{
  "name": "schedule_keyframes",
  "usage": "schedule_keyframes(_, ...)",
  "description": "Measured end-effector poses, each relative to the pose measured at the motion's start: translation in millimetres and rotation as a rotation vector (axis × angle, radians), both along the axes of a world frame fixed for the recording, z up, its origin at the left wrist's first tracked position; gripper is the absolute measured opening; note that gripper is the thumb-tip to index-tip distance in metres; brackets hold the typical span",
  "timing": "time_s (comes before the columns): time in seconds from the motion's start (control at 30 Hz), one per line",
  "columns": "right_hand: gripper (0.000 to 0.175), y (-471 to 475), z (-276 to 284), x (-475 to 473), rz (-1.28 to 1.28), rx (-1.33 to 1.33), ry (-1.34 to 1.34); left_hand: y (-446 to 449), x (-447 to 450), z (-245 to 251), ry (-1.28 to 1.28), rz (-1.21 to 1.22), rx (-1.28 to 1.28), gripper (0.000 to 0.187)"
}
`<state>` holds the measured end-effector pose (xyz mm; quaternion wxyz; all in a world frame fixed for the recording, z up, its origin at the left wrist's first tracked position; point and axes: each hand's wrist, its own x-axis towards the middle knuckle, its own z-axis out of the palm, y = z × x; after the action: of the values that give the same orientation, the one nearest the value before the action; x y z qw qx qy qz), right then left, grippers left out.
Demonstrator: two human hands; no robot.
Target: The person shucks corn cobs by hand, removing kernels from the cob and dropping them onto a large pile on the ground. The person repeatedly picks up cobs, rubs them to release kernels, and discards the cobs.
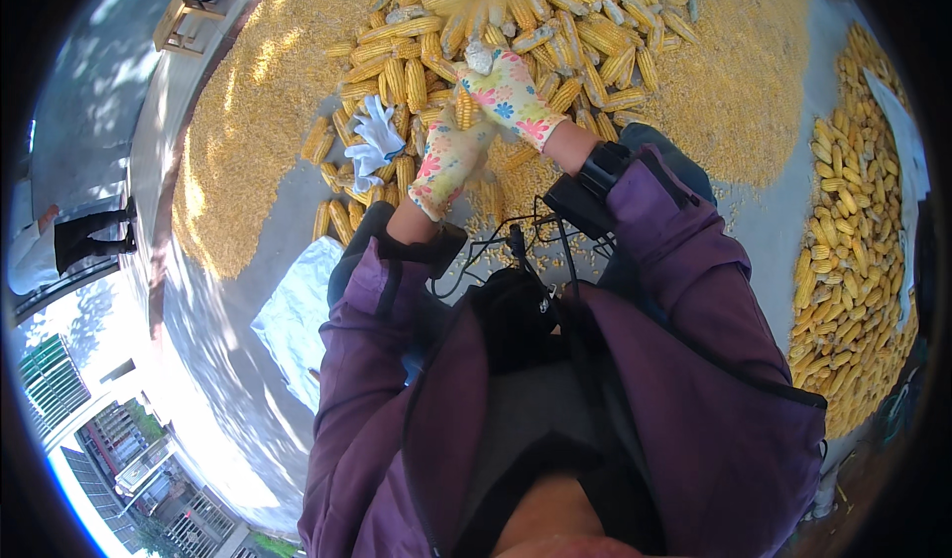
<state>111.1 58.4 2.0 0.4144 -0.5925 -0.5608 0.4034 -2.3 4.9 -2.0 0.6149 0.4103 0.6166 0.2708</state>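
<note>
My left hand, in a flower-patterned glove, is closed around an ear of corn whose yellow kernels show above the fingers. Close against it is my right hand in a matching glove. A pale, whitish corncob sticks out past its fingers, and the grip itself is partly hidden. Both hands are over the near edge of a heap of corn ears. Loose kernels lie below my wrists, between my knees. A pair of white work gloves rests on ears left of my left hand.
Shelled kernels spread widely at left and right. Another heap of ears lies far right. A white plastic sack is by my left leg. Beyond are a wooden stool and a standing person. Black cables hang between my forearms.
</note>
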Motion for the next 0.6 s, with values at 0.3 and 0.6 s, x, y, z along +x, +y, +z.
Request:
schedule_keyframes(0.3, 0.039, 3, -18, 4, 0.163, 0.196, 0.154, 0, -27, 3, -0.851, -0.057, -0.317, 0.011)
schedule_keyframes(0.6, 0.042, 18, -3, 24, 0.152, -0.212, 0.19, 11, -30, 0, -0.533, 0.105, -0.178, 0.028)
